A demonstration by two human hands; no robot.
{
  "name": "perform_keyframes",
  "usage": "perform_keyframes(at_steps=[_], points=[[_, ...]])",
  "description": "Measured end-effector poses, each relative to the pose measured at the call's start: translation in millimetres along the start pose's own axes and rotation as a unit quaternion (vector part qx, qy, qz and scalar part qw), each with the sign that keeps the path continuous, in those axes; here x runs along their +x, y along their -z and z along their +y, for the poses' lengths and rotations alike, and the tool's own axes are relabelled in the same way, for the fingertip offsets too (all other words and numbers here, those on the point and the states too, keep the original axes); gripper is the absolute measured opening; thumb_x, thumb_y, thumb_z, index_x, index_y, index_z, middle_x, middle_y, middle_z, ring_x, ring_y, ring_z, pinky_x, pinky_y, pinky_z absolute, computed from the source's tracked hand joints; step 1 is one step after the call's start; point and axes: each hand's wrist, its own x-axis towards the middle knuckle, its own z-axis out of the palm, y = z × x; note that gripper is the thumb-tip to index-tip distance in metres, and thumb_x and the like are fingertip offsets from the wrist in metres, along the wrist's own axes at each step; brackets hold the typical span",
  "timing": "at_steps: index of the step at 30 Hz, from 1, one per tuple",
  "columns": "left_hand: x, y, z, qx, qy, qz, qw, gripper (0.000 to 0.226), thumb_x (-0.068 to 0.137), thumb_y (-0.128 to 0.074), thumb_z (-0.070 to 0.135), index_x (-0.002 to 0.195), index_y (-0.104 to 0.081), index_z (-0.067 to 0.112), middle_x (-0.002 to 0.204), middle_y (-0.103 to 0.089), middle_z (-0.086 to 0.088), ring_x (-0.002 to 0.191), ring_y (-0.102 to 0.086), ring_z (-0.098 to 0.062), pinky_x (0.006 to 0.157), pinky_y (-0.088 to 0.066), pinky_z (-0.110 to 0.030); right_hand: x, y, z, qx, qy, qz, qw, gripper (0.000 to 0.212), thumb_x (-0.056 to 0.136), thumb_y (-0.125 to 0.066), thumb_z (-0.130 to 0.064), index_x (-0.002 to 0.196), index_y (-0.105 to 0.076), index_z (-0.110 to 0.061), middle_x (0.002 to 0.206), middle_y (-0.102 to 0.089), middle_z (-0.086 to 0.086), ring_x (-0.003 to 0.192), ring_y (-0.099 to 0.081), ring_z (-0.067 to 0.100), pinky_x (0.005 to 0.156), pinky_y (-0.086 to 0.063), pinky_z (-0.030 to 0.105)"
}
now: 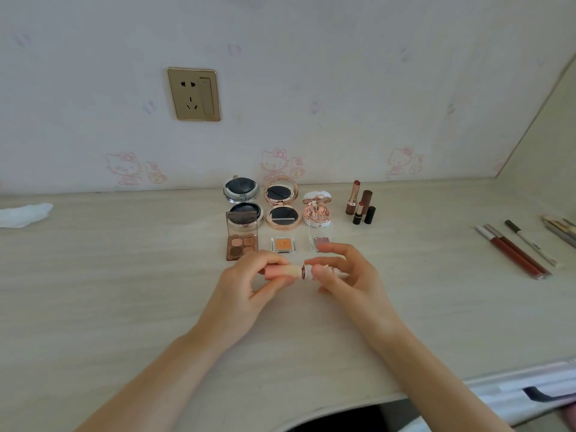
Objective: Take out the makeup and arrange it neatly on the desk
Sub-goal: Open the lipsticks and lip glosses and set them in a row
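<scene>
Left hand (249,277): pinches pink cap (278,272).
Right hand (344,272): grips lipstick (324,272).
Axis: left-right, cap and lipstick just apart, in line.

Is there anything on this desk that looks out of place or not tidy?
Yes: a crumpled white tissue lies alone at the desk's far left edge, away from the makeup rows. The pens and lip glosses on the right lie slanted, not squared with the compacts.

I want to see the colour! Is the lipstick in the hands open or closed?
Open. The left hand holds the pink cap apart from the lipstick in the right hand.
</scene>
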Motion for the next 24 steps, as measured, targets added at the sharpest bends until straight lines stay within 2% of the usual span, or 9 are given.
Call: perform_keyframes(at_steps=[2,5,7,12,14,17,20,22,24], points=[[-0.5,-0.1,0.1,-0.003,-0.001,0.000,1.000,0.022,0.083,-0.067,0.038,0.101,-0.065,0.026,0.097,-0.067,0.013,0.097,-0.063,-0.010,0.083,-0.043,-0.015,-0.5,-2.3,-1.0,-0.014,-0.016,0.010,1.000,0.010,0.087,-0.067,-0.032,0.090,-0.069,-0.023,0.076,-0.073,-0.003,0.069,-0.067,0.004,0.060,-0.049,0.014],[-0.9,-1.1,0.8,-0.008,0.002,-0.013,1.000,0.022,0.084,-0.065,0.039,0.101,-0.065,0.026,0.097,-0.067,0.015,0.097,-0.063,-0.010,0.083,-0.043,-0.015,-1.1,-4.1,0.3,-0.049,0.001,0.006,0.999,0.013,0.086,-0.067,-0.029,0.078,-0.071,-0.020,0.065,-0.070,0.000,0.057,-0.059,0.001,0.056,-0.045,0.013],[-0.6,-0.6,-0.2,-0.013,0.012,-0.016,1.000,0.022,0.085,-0.062,0.042,0.099,-0.066,0.025,0.094,-0.067,0.016,0.094,-0.063,-0.010,0.079,-0.044,-0.015,-1.3,-2.5,0.2,-0.044,0.021,-0.001,0.999,0.004,0.084,-0.071,-0.022,0.081,-0.070,-0.023,0.068,-0.069,-0.001,0.058,-0.057,0.003,0.056,-0.046,0.017],[0.6,0.8,-3.0,-0.029,0.046,-0.025,0.998,0.021,0.085,-0.059,0.045,0.094,-0.067,0.029,0.090,-0.068,0.012,0.092,-0.062,-0.012,0.077,-0.044,-0.017,-3.3,-1.3,0.2,-0.042,0.043,-0.031,0.998,0.027,0.077,-0.075,-0.005,0.087,-0.066,-0.028,0.076,-0.060,-0.013,0.067,-0.054,0.002,0.061,-0.045,0.014],[1.1,0.4,-3.1,-0.036,0.047,-0.026,0.998,0.018,0.085,-0.062,0.042,0.096,-0.067,0.029,0.093,-0.068,0.012,0.094,-0.063,-0.012,0.079,-0.044,-0.015,-3.3,-0.5,-0.6,-0.032,0.039,-0.026,0.998,0.030,0.076,-0.077,-0.009,0.092,-0.065,-0.032,0.083,-0.064,-0.014,0.073,-0.059,0.004,0.063,-0.047,0.014],[1.9,1.2,-3.3,-0.061,0.054,-0.020,0.996,0.019,0.083,-0.065,0.038,0.099,-0.067,0.027,0.097,-0.068,0.011,0.096,-0.064,-0.013,0.083,-0.047,-0.019,-1.8,0.2,0.4,-0.007,0.009,0.016,1.000,0.027,0.082,-0.073,-0.027,0.107,-0.064,-0.032,0.093,-0.070,-0.007,0.080,-0.065,0.006,0.065,-0.052,0.018],[2.0,1.6,-3.2,-0.074,0.054,-0.017,0.996,0.020,0.083,-0.067,0.034,0.102,-0.066,0.024,0.099,-0.068,0.011,0.096,-0.064,-0.014,0.084,-0.049,-0.022,-0.7,-2.9,-1.2,-0.018,-0.024,0.034,0.999,0.013,0.086,-0.066,-0.034,0.094,-0.068,-0.024,0.078,-0.073,-0.001,0.068,-0.066,0.005,0.059,-0.050,0.016],[2.0,1.7,-3.4,-0.074,0.056,-0.020,0.996,0.018,0.085,-0.066,0.032,0.101,-0.066,0.023,0.097,-0.068,0.010,0.096,-0.063,-0.015,0.083,-0.049,-0.024,-0.8,-3.6,1.2,-0.043,-0.009,0.016,0.999,0.011,0.085,-0.067,-0.032,0.083,-0.070,-0.022,0.072,-0.072,-0.002,0.064,-0.063,0.003,0.058,-0.048,0.016],[2.2,2.0,-4.1,-0.071,0.061,-0.024,0.995,0.017,0.086,-0.064,0.033,0.099,-0.067,0.023,0.094,-0.069,0.009,0.094,-0.064,-0.015,0.081,-0.049,-0.024,0.3,-1.7,2.3,-0.049,0.010,0.008,0.999,0.001,0.083,-0.071,-0.025,0.082,-0.070,-0.025,0.074,-0.070,-0.005,0.065,-0.059,0.005,0.058,-0.047,0.019]])
